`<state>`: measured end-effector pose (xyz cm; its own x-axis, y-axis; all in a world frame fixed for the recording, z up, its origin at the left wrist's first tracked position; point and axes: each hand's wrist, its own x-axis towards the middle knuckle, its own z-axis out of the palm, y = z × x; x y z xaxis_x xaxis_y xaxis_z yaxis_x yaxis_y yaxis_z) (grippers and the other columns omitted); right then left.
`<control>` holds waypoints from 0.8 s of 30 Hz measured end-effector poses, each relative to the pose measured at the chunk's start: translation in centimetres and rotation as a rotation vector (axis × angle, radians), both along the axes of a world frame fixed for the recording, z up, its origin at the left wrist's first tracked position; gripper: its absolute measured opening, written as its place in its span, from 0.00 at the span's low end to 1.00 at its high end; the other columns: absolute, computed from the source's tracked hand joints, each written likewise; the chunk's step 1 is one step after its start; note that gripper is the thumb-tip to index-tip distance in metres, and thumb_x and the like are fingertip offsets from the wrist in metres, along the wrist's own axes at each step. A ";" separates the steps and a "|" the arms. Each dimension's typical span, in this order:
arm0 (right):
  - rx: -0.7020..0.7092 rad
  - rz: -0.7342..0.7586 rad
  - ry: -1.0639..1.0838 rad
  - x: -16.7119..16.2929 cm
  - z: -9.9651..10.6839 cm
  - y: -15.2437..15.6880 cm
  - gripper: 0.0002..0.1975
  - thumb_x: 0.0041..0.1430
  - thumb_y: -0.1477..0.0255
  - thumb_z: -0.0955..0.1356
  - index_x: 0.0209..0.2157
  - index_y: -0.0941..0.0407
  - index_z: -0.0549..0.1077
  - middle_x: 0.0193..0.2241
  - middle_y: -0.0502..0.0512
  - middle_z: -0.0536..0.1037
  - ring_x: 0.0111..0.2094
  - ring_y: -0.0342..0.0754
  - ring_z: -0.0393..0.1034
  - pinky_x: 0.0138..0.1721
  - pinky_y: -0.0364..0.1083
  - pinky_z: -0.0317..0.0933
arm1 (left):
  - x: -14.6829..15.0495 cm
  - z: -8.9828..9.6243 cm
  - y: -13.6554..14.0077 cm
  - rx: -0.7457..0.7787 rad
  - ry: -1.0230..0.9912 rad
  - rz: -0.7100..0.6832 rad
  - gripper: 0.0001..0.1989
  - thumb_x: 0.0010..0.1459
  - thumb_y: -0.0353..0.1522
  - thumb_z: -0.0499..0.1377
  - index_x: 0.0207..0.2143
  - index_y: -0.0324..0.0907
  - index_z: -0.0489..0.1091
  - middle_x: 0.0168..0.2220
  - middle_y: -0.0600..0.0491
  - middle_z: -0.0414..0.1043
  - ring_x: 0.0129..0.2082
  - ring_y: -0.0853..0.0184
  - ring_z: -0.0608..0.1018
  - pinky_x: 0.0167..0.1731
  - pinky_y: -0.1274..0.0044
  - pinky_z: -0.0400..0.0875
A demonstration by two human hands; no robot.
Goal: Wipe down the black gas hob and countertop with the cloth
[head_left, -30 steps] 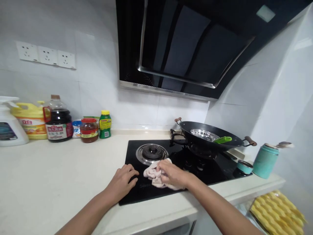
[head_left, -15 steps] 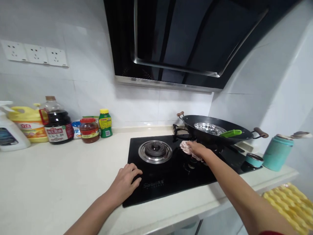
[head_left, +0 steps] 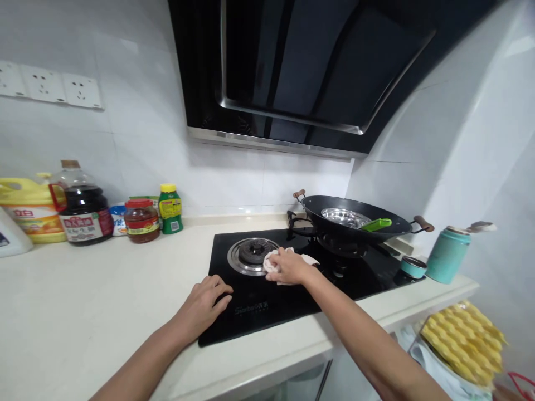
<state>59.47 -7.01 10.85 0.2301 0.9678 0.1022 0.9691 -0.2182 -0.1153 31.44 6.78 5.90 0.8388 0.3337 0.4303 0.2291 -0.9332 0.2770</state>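
My right hand (head_left: 288, 266) is closed on a pale pinkish cloth (head_left: 272, 260), pressed to the black glass gas stove (head_left: 251, 326) at the right rim of the left burner (head_left: 254, 252). Part of the cloth sticks out behind the hand. At the stove's left front edge rests my left hand (head_left: 209, 301), fingers loosely spread and bent, holding nothing. A black wok (head_left: 355, 234) with wooden handles sits over the right burner; inside it are a shiny metal perforated plate (head_left: 345, 217) and something with a bright green handle (head_left: 377, 224).
Bottles and jars line the left wall, among them a dark sauce bottle (head_left: 83, 214), a red-lidded jar (head_left: 142, 223) and a green bottle (head_left: 170, 210). Right of the stove stand a teal canister (head_left: 449, 255) and a small teal cup (head_left: 413, 268). A range hood (head_left: 288, 72) overhangs; yellow egg trays (head_left: 463, 342) lie below.
My right hand has slid the cloth leftward across the glass, from in front of the wok to the left burner's rim. My left hand stays at the stove's edge. The view has turned slightly right.
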 end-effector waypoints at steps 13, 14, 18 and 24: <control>0.165 0.460 0.104 -12.3 -1.6 -3.6 0.15 0.60 0.55 0.71 0.31 0.52 0.71 0.41 0.50 0.72 0.47 0.53 0.62 0.50 0.53 0.57 | -0.2 0.5 1.4 -0.139 -0.125 0.051 0.20 0.65 0.46 0.52 0.44 0.47 0.78 0.44 0.50 0.80 0.45 0.59 0.80 0.49 0.68 0.75; 0.174 0.468 0.114 -12.4 -1.8 -4.0 0.14 0.59 0.57 0.72 0.33 0.52 0.71 0.41 0.51 0.72 0.47 0.53 0.62 0.50 0.53 0.57 | -0.3 0.6 1.3 -0.148 -0.130 0.061 0.20 0.65 0.47 0.52 0.44 0.47 0.78 0.44 0.50 0.81 0.45 0.58 0.80 0.49 0.68 0.75; 0.277 0.372 0.321 -10.0 -2.5 -7.2 0.32 0.54 0.62 0.75 0.59 0.49 0.65 0.54 0.56 0.68 0.54 0.53 0.63 0.55 0.53 0.59 | -0.6 0.6 1.5 -0.137 -0.113 0.054 0.21 0.64 0.48 0.52 0.43 0.47 0.79 0.42 0.50 0.81 0.44 0.59 0.81 0.49 0.67 0.76; 0.356 -0.083 0.154 -3.6 -4.3 -13.9 0.23 0.58 0.56 0.72 0.53 0.48 0.74 0.67 0.62 0.57 0.68 0.67 0.46 0.65 0.69 0.43 | -0.4 0.3 1.6 -0.107 -0.112 0.026 0.20 0.64 0.48 0.53 0.41 0.48 0.79 0.40 0.51 0.80 0.43 0.59 0.80 0.47 0.68 0.75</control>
<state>55.82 -20.86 6.59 0.3444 0.8558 0.3860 0.9154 -0.2149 -0.3403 31.06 8.43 6.17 0.7778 0.4034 0.4819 0.2145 -0.8912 0.3997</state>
